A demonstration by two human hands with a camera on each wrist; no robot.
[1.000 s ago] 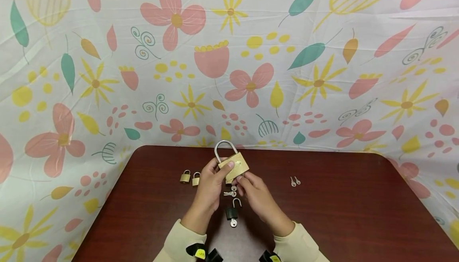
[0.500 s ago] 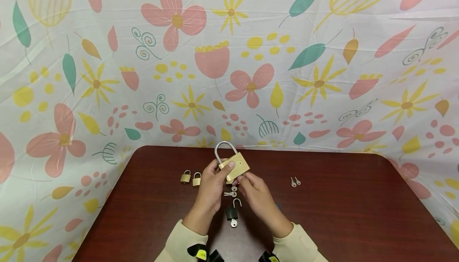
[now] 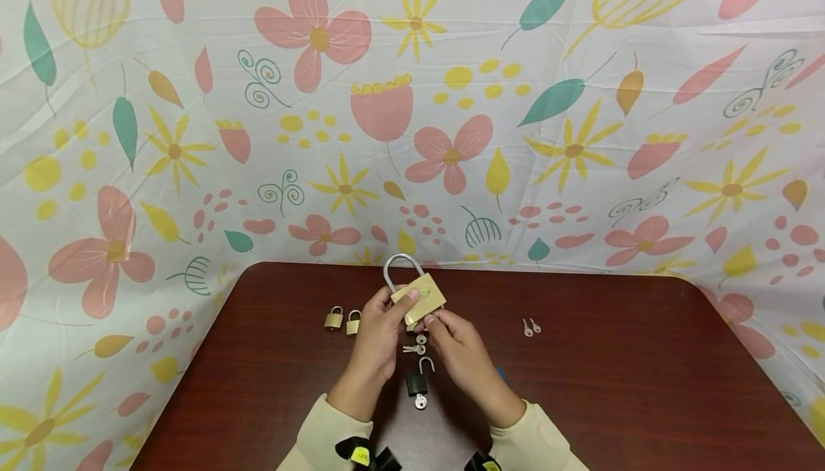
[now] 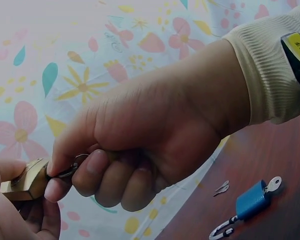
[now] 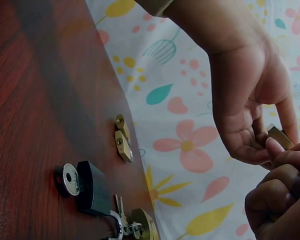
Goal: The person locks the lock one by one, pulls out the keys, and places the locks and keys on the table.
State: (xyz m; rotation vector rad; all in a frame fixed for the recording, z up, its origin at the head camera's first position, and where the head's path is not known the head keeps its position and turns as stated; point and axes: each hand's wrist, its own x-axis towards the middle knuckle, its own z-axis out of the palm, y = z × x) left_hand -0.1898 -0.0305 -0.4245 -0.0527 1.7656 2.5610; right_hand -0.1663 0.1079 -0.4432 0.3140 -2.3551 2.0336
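In the head view a large brass padlock [image 3: 420, 299] is held up over the table, tilted, its silver shackle pointing up and left. My left hand [image 3: 379, 335] grips its body, thumb across the front face. At the lower edge of the body, my right hand [image 3: 460, 346] pinches a key; the left wrist view shows the dark key [image 4: 67, 173] and a ring between thumb and index finger, mostly hidden. Below the hands lies a black padlock [image 3: 417, 385] with a raised shackle and a key in it.
Two small brass padlocks [image 3: 333, 318] stand left on the dark red table [image 3: 612, 385]. Loose keys [image 3: 531, 327] lie right, and more keys [image 3: 417, 349] lie between the hands. A blue padlock [image 4: 252, 200] with a key sits by the right forearm. A flowered cloth [image 3: 412, 134] hangs behind.
The brass padlock and both hands have shifted very slightly left over the last half second. Both hands keep the same hold.
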